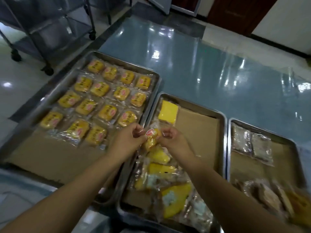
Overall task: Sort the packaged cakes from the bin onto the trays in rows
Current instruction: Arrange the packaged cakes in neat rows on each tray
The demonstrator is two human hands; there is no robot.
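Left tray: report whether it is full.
Not full: the left tray has yellow packaged cakes in far rows, bare brown liner at its near end.

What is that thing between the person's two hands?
One packaged yellow cake with a red logo. The left hand and right hand each pinch an end of its wrapper, over the middle tray. The head view shows it.

Both hands (148,138) pinch one wrapped cake (152,137) above the middle tray (224,132).

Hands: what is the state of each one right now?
Left hand: holding the packaged cake by its wrapper edge.
Right hand: holding the same cake, opposite edge.
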